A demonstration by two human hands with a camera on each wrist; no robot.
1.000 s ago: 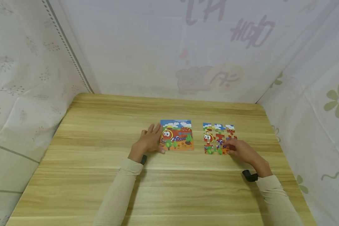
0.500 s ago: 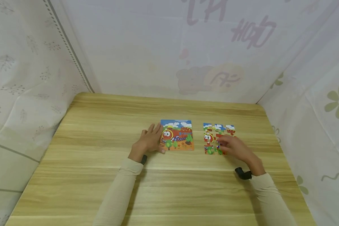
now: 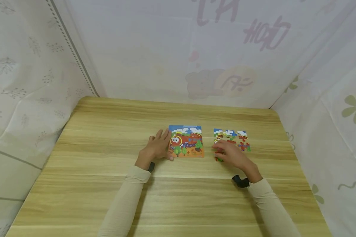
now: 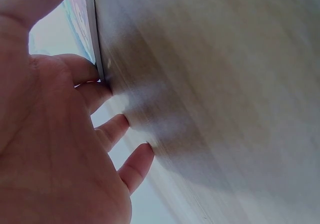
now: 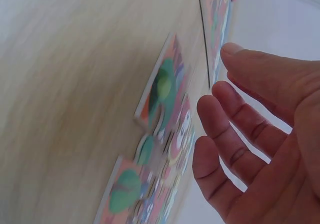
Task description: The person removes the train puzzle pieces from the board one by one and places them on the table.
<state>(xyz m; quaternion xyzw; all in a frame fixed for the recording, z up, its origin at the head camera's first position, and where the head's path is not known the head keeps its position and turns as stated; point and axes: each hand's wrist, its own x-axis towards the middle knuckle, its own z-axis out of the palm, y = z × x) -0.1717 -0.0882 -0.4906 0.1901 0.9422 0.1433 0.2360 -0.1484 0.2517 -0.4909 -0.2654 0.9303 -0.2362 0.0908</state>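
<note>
In the head view my left hand [image 3: 157, 146] lies at the left edge of a square train picture board [image 3: 185, 142], its fingers spread and touching that edge. The left wrist view shows the fingertips [image 4: 139, 166] on the tabletop beside the board's side. To the right, my right hand [image 3: 233, 155] is over the left part of a group of jigsaw puzzle pieces [image 3: 244, 146], covering some of them. Its fingers are loosely bent in the right wrist view, with nothing visible between them, near a puzzle piece [image 5: 164, 84] with a green tree.
The pieces lie in rows with narrow gaps on a wood-grain table [image 3: 166, 200]. A pale printed cloth [image 3: 142, 52] hangs behind the table's far edge, and similar cloth stands at both sides. A black band [image 3: 240, 181] is on the right wrist.
My right hand has moved left across the puzzle pieces, from the right column to the left one, uncovering pieces on the right. The left hand and the board have stayed put.
</note>
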